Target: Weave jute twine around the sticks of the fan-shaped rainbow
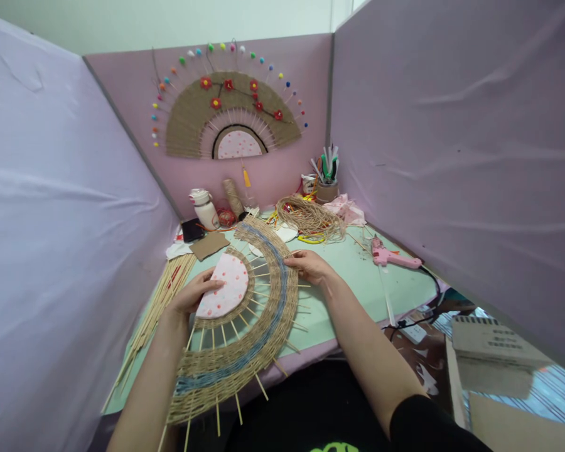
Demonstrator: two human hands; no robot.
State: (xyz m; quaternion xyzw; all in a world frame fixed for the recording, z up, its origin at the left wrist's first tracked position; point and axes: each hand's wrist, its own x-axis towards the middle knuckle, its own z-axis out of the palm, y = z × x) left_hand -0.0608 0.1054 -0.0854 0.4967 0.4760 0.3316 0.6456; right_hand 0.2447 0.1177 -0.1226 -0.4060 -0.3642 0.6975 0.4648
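Note:
A half-round woven fan (258,326) of jute twine on wooden sticks, with a blue band, lies on the green table (358,276). Its centre is a pink spotted half-disc (226,285). My left hand (195,295) rests on the left edge of that disc, fingers curled over it. My right hand (311,265) is at the fan's outer rim on the right, fingers pinched at the woven twine. A loose tangle of jute twine (311,216) lies behind the fan.
A pink glue gun (390,254) with its cord lies right. A bundle of sticks (160,307) lies left. A tool cup (327,182), twine spool (233,196) and white bottle (204,208) stand at the back. A finished fan (230,113) hangs on the partition.

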